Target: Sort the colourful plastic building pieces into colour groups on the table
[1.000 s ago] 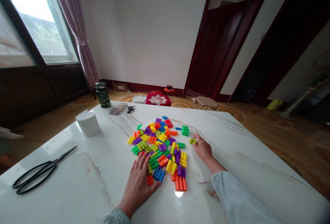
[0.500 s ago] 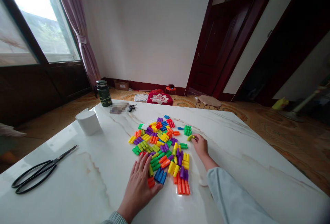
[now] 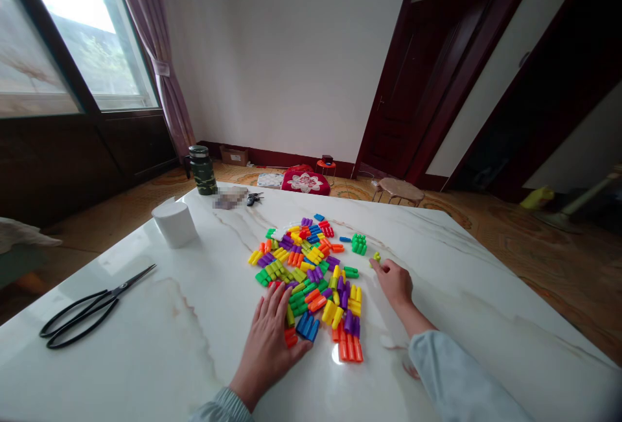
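Bullet-shaped plastic building blocks in several colours lie heaped on the white marble-look table. My left hand lies over the near left edge of the heap, fingers stretched and thumb apart beside a blue block. To the right of the heap, my right hand has its fingers closed in a pinch at a small yellow-green block. Its fingers partly cover that block. A cluster of green blocks stands upright just left of and beyond this hand, with a small blue block beside it.
Black-handled scissors lie on the left of the table. Behind them stand a white paper roll and a camouflage flask. Keys lie near the far edge beside a blurred-out item. A round stool is beyond the table.
My right hand has moved right, away from the heap and green cluster, with the yellow-green block at its fingertips. My left hand keeps its place on the heap. The view has shifted slightly.
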A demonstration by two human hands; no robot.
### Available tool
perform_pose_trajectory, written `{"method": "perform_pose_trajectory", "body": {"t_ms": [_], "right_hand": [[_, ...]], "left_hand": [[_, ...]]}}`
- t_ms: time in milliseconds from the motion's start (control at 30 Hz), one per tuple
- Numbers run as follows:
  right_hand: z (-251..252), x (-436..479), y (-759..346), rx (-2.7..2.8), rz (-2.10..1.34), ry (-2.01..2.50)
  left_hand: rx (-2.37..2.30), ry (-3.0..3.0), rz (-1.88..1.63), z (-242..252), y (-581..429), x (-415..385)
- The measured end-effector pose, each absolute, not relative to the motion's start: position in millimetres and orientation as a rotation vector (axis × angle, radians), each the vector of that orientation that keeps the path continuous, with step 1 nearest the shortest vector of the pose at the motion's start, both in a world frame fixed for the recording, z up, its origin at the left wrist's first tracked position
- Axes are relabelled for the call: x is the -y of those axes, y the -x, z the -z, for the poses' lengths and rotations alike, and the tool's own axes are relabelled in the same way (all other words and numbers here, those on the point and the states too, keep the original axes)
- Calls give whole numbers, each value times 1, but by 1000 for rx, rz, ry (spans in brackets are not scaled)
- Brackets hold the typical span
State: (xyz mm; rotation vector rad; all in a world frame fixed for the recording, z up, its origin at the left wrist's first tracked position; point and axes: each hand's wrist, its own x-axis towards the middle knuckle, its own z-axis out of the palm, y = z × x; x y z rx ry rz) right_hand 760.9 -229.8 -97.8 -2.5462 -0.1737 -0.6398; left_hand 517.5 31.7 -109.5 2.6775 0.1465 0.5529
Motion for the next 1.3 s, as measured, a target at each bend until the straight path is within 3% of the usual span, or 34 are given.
{"method": "perform_pose_trajectory", "body": {"t_ms": [100,333,767,1067,1200,1300], "right_hand": [[94,242,-769,233,681,2431],[105,250,-791,507,319,2294],[108,193,-793,496,334,2318],[113,195,-792,379,522,2316],[97,179,-773,376,730,2186],[76,138,-741,591,629,2054]], "left_hand": [[-155,-2676,-540,108,-517,-31],[-147,-2686,-545,106,-516,-30],[-132,-2697,-546,105,-516,-30],[-145,-2687,-532,103,-515,-30],[-144,-2689,-507,102,-514,-29],[-151,-2698,-507,102,-515,-29]]}}
